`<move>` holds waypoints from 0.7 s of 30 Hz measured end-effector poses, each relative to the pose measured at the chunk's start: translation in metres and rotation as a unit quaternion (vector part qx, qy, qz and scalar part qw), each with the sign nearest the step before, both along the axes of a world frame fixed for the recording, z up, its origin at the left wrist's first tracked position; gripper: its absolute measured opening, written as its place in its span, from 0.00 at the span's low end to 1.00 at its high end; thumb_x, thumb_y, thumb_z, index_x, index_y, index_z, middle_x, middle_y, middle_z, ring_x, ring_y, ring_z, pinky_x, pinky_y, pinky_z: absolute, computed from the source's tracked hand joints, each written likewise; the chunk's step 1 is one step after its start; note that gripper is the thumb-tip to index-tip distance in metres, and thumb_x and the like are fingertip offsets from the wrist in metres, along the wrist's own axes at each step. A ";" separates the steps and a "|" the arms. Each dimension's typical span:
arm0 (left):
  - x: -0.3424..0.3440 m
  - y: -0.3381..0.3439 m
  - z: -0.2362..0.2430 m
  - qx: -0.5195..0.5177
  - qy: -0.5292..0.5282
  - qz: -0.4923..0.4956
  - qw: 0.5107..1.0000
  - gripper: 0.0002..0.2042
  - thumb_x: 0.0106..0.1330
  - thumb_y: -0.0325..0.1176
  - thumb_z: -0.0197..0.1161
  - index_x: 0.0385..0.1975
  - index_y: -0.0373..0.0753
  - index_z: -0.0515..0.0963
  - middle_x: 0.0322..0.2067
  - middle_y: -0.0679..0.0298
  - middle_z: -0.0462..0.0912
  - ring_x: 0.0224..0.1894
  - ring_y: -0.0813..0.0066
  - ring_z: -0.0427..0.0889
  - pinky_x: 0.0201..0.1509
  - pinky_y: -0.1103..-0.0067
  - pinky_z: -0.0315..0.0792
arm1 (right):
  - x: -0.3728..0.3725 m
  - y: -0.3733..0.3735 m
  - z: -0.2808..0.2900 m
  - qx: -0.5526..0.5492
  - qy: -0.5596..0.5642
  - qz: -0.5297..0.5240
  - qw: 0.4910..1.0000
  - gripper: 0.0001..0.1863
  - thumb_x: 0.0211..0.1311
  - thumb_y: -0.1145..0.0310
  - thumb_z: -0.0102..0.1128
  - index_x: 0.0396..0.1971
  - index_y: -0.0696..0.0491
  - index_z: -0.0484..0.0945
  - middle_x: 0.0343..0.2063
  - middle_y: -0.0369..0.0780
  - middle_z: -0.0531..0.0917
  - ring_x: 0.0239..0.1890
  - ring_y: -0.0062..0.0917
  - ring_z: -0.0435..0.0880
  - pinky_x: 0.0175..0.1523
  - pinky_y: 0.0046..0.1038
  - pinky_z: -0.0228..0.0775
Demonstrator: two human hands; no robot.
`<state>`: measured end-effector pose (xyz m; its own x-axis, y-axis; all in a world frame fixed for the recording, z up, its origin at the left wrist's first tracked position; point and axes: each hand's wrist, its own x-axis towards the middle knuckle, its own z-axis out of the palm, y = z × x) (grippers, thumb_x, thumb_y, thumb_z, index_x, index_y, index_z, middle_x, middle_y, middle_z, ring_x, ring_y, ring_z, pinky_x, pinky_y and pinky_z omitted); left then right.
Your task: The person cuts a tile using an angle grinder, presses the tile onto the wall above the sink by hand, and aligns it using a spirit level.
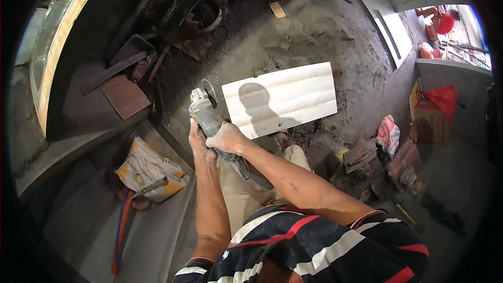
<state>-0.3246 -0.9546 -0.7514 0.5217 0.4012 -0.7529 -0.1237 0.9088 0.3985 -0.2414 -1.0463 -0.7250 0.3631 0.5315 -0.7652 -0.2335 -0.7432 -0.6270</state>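
Note:
An angle grinder (206,116) with a dusty grey body is gripped in both my hands. My left hand (197,140) is closed along its left side, and my right hand (229,139) wraps round its rear part. The thin round cutting disc (209,93) at the far end stands just off the left edge of a white rectangular tile (306,97). Faint wavy bands run along the tile, which lies on the rough grey floor, partly over my foot. A shadow of my head and shoulders falls on it. Whether the disc spins I cannot tell.
On the left ledge lies a white and yellow sack (152,170). A brown square tile (124,97) and scrap sit beyond it. A cardboard box (432,123) with a red bag stands at right, near broken pieces (361,154). Another person (445,22) is at the far right.

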 end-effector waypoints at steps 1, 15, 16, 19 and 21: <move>0.004 -0.003 -0.005 0.000 0.005 0.001 1.000 0.26 0.79 0.53 0.47 0.60 0.36 0.71 0.51 0.50 0.81 0.49 0.56 0.84 0.55 0.61 0.80 | 0.005 -0.001 -0.002 -0.016 -0.019 0.017 1.000 0.44 0.40 0.55 0.67 0.57 0.70 0.73 0.47 0.64 0.83 0.54 0.51 0.84 0.60 0.36 0.75; 0.147 -0.083 -0.127 -0.032 -0.007 -0.149 0.988 0.19 0.60 0.29 0.73 0.49 0.37 0.77 0.38 0.61 0.85 0.38 0.70 0.86 0.46 0.73 0.82 | 0.153 -0.105 -0.122 0.039 0.051 -0.061 0.996 0.17 0.41 0.62 0.72 0.29 0.59 0.84 0.27 0.41 0.86 0.29 0.27 0.84 0.38 0.29 0.76; 0.149 -0.089 -0.129 -0.041 -0.017 -0.143 0.989 0.19 0.59 0.29 0.73 0.49 0.37 0.77 0.38 0.61 0.85 0.38 0.70 0.86 0.46 0.73 0.82 | 0.159 -0.109 -0.121 0.053 0.095 -0.077 0.991 0.15 0.43 0.65 0.71 0.30 0.58 0.85 0.27 0.38 0.85 0.29 0.24 0.83 0.37 0.28 0.75; 0.162 -0.116 -0.141 -0.052 -0.015 -0.124 0.991 0.20 0.56 0.29 0.75 0.48 0.36 0.77 0.37 0.62 0.85 0.38 0.70 0.86 0.45 0.74 0.82 | 0.176 -0.125 -0.124 0.032 0.150 -0.132 0.979 0.15 0.46 0.68 0.69 0.35 0.59 0.84 0.29 0.38 0.85 0.29 0.22 0.84 0.34 0.27 0.75; 0.177 -0.133 -0.148 -0.070 -0.017 -0.115 0.991 0.23 0.56 0.29 0.77 0.49 0.35 0.76 0.38 0.61 0.85 0.37 0.71 0.86 0.45 0.74 0.82 | 0.185 -0.138 -0.134 0.045 0.168 -0.186 0.967 0.17 0.49 0.68 0.67 0.39 0.60 0.83 0.31 0.39 0.85 0.27 0.23 0.84 0.34 0.27 0.77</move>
<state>-0.1474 -1.0876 -0.8993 0.6129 0.1621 -0.7733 0.0824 0.9603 0.2667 -0.0566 -1.1839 -0.8589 0.2799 0.4816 -0.8305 -0.6763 -0.5151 -0.5267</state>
